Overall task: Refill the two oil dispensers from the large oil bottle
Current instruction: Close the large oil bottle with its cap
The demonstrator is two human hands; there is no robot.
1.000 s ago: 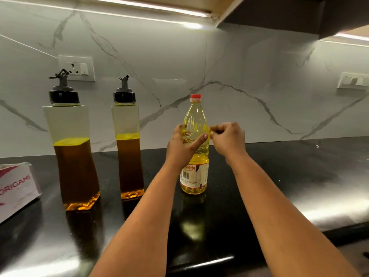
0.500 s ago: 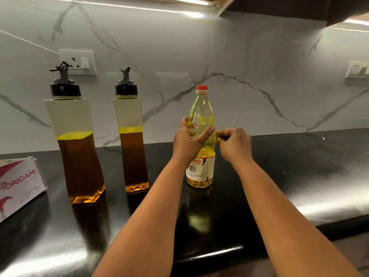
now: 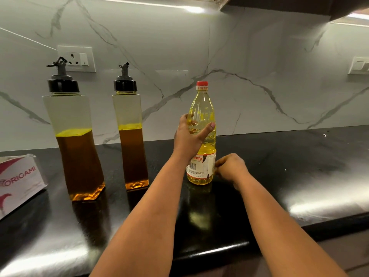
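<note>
The large oil bottle (image 3: 202, 108), clear with yellow oil, a red cap and a white label, stands upright on the black counter (image 3: 279, 168). My left hand (image 3: 189, 138) is wrapped around its middle. My right hand (image 3: 231, 166) is low beside the bottle's label, fingers curled, touching or nearly touching the bottle's right side. Two tall square dispensers with black pour-spout caps stand to the left: the bigger one (image 3: 75, 140) and a slimmer one (image 3: 131, 136). Both are a bit over half full of amber oil.
A white tissue box (image 3: 18, 182) printed ORIGAMI lies at the counter's left edge. A marble backsplash with a socket plate (image 3: 76, 58) rises behind. Another switch plate (image 3: 359, 65) is at the far right. The counter's front edge runs just below my forearms.
My right hand has dropped from the bottle's shoulder down to the label near its base. My left hand keeps its hold on the bottle. The camera has moved closer.
</note>
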